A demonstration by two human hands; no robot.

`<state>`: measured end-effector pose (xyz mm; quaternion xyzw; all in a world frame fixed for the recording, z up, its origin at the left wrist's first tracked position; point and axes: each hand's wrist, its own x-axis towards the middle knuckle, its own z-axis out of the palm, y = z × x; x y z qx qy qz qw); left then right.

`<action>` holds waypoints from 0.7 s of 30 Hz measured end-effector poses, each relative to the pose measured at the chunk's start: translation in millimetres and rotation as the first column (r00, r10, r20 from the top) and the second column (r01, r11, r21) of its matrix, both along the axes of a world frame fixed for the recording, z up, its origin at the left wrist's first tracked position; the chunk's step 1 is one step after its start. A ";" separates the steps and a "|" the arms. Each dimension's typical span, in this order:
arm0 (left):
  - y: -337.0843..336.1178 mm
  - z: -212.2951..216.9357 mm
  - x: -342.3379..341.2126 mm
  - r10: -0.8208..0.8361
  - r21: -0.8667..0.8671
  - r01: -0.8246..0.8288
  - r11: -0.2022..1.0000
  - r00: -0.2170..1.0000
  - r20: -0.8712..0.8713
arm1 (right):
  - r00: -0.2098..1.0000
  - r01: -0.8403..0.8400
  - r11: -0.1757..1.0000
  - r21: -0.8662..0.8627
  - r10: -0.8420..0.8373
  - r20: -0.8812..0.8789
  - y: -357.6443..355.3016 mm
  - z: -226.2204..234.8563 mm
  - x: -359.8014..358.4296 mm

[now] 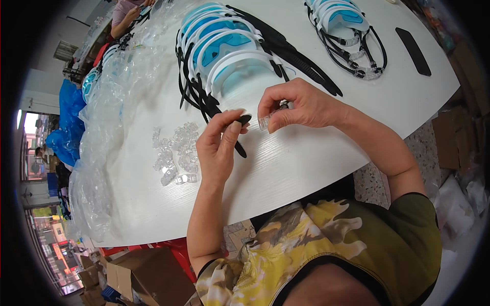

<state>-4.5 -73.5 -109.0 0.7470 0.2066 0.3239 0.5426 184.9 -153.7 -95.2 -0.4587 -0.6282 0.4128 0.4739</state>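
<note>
My left hand (216,150) pinches the end of a black strap (245,120) between thumb and fingers. Just to its right, my right hand (303,104) is closed on a small clear plastic buckle (264,122), with a dark bit showing between the fingers. A small gap separates the strap end from the buckle. Beyond both hands stands a row of white-framed swim goggles (229,61) with blue lenses and black straps hanging down. Beside my left hand lies a pile of clear plastic buckles (176,153).
More goggles (347,18) with buckled straps sit at the far right of the white table (306,158), near a flat black strip (413,51). Clear plastic bags (97,168) line the left edge. Another person (125,18) works at the far left. Cardboard boxes (153,275) stand below.
</note>
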 end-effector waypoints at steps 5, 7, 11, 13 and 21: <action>6.7 -7.5 -3.3 0.040 -0.217 -0.017 0.976 0.994 0.106 | 0.995 0.033 0.989 0.144 -0.047 0.091 4.8 -6.6 -0.6; 12.6 -13.3 -5.5 0.005 -0.167 0.010 0.986 0.996 0.090 | 0.992 0.089 0.963 0.255 -0.109 0.067 5.5 -7.5 -1.1; 13.0 -14.4 -4.7 -0.053 -0.216 0.076 0.973 0.992 0.111 | 0.998 0.066 0.980 0.185 -0.065 -0.013 5.6 -10.6 -2.6; 11.2 -12.7 -4.1 -0.067 -0.257 0.098 0.961 0.990 0.125 | 0.966 0.117 0.992 0.046 -0.103 -0.239 4.8 -9.4 -7.3; 8.7 -12.0 -0.9 -0.113 -0.186 0.125 0.974 0.991 0.073 | 0.980 -0.015 0.999 0.032 0.021 -0.196 1.6 -10.1 -9.3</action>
